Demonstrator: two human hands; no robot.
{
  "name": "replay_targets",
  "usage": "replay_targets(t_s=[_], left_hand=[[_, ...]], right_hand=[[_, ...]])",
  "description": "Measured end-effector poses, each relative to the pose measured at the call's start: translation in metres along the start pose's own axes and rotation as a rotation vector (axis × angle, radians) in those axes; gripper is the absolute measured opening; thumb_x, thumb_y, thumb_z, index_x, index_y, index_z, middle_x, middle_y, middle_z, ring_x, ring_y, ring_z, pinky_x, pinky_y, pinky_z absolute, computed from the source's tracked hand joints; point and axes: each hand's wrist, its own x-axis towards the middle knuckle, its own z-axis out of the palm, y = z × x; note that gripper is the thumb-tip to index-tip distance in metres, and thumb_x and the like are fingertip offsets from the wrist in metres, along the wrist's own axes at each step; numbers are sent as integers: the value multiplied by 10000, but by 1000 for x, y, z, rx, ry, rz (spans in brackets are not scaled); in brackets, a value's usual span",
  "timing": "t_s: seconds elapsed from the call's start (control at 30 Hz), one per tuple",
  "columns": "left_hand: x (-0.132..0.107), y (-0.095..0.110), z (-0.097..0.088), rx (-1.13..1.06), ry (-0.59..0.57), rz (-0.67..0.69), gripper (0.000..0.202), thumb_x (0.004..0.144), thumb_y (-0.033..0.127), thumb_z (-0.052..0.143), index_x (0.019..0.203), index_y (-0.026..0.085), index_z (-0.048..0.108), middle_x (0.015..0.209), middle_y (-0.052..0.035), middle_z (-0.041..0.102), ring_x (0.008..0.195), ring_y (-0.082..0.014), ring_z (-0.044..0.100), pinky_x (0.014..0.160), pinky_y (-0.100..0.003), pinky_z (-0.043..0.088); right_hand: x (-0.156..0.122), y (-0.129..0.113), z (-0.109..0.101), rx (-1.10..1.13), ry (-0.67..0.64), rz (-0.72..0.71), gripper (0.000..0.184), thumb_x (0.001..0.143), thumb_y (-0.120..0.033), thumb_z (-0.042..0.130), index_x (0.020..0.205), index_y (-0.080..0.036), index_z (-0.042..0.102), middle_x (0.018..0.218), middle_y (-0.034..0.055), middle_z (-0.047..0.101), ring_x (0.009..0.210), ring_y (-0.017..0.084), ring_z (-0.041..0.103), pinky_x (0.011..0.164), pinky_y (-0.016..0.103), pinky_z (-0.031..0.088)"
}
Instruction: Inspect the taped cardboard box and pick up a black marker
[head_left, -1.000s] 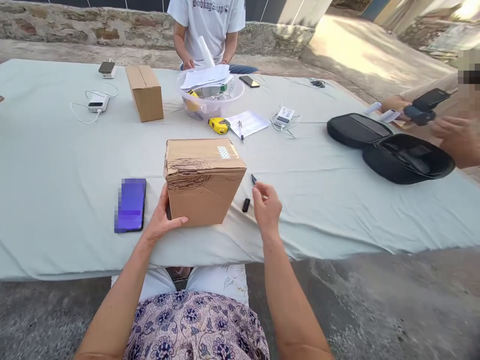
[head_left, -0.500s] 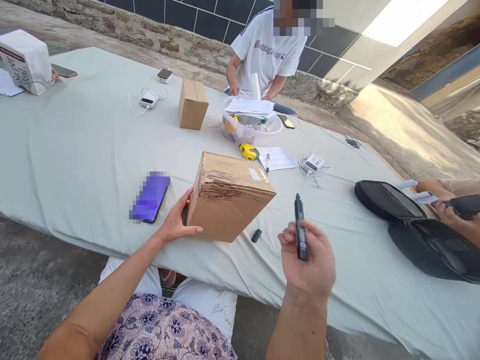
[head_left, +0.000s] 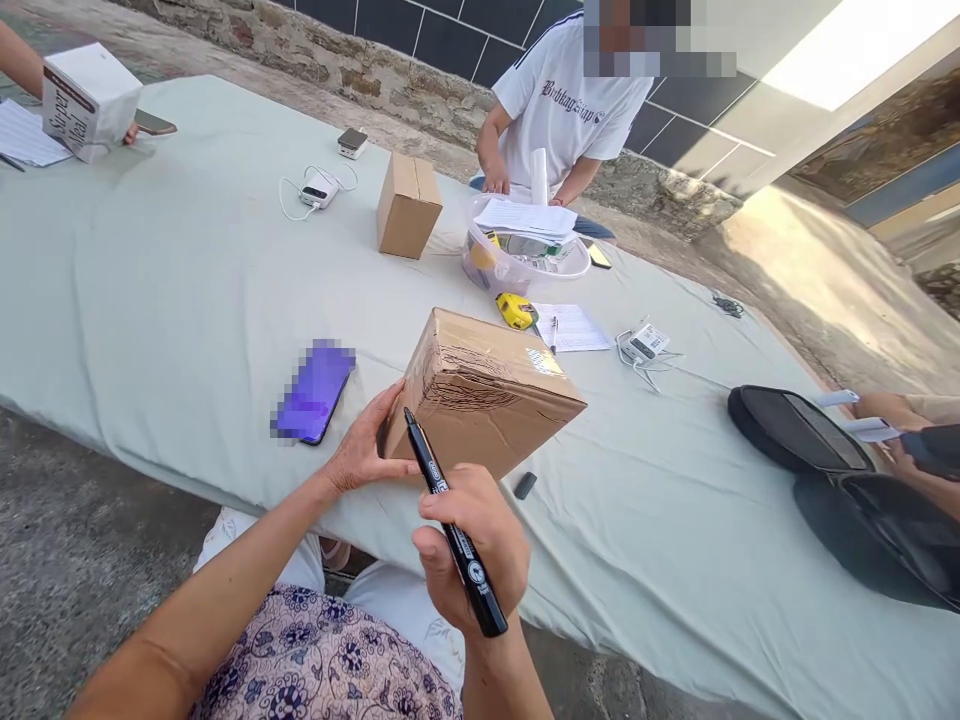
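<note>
A brown cardboard box (head_left: 495, 400) rests tilted near the table's front edge, with dark scribbled lines along its top edge. My left hand (head_left: 367, 445) grips its left side, thumb across the near face. In my right hand (head_left: 484, 545) is an uncapped black marker (head_left: 450, 510), its tip pointing up and left in front of the box's left corner. Whether the tip touches the cardboard I cannot tell. The black marker cap (head_left: 526, 486) lies on the cloth right of the box. Left of my left hand lies a phone (head_left: 315, 390) with a purple screen.
Behind the box are a yellow tape measure (head_left: 516, 310), a paper sheet (head_left: 581, 328) and a plastic basket (head_left: 487, 270). A smaller carton (head_left: 409, 210) stands farther back. An open black case (head_left: 802, 420) lies at right. Other people sit across and at both sides.
My right hand has moved left with the marker, from right of the box to in front of it, and the marker now leans left. My left hand keeps hold of the box.
</note>
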Motion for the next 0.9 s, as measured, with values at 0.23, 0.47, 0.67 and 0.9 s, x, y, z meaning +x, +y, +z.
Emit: replay_targets(t_s=[0.23,0.47,0.67,0.9], left_hand=[[-2,-3,-5,37,-75,-15,1177,694,624,886,1655,270,306,1686,-158,391,1533,-418,404,1284,-588,302],[-2,2,-5,-15,-90,-49,1117,729,604,863,1652,290,319,1684,-156,393,1471,-422,483,1220,-579,406],[-5,1,-2,87,-42,35,1120,693,606,887,1633,303,360,1618,-151,483,1443,-417,510,1225,-587,398],[-11,-12,0,461,221,343,1142,627,625,908,1607,370,380,1631,-154,413,1450,-474,468,1177,-613,389]], right_hand=[[-11,18,-9,0,64,186,43,1000,-243,600,991,-238,641,736,-8,649,642,160,618,630,303,494],[0,26,-35,-44,362,192,26,963,-222,639,982,-240,642,694,-36,606,549,154,594,549,320,514],[15,11,-36,16,219,73,225,952,-130,629,1151,-229,665,757,-2,689,597,174,641,580,361,540],[29,-21,-39,-213,-116,-138,108,916,-179,751,1005,-214,702,689,-38,622,568,120,529,693,368,450]])
